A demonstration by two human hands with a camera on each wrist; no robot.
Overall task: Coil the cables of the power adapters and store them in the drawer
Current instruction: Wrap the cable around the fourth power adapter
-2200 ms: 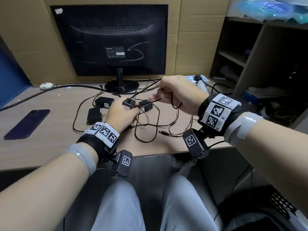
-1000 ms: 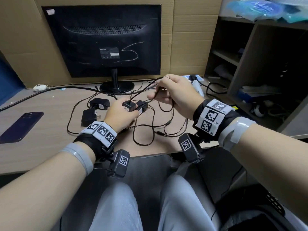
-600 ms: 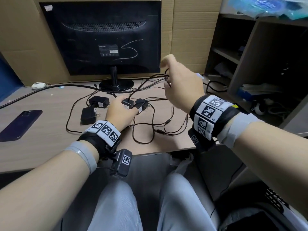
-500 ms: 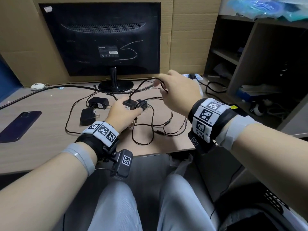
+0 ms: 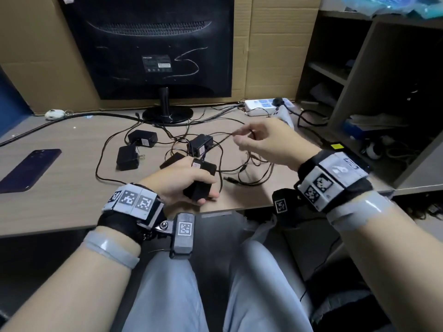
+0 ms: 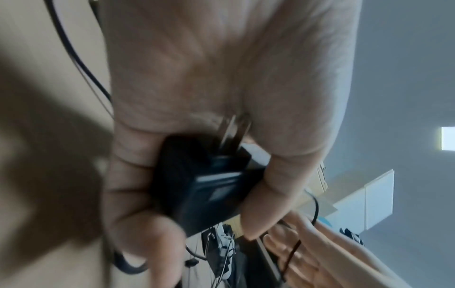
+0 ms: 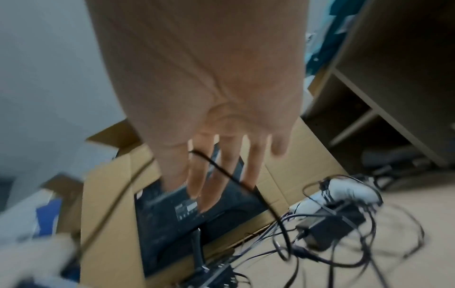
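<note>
Left hand [image 5: 178, 182]: fingers and thumb curled round a black power adapter [image 5: 200, 180], held just above the near edge of the wooden desk [image 5: 60, 188], its plug prongs against the palm in the left-wrist view. Right hand [image 5: 268, 142]: raised over the desk, thumb and forefinger pinching a thin black cable [image 5: 221, 139], other fingers loosely extended. On desk: three more black adapters [image 5: 142, 138] amid tangled cables behind the left hand; dark phone [image 5: 28, 170] far left; monitor [image 5: 153, 44] and white power strip [image 5: 266, 105] at rear.
</note>
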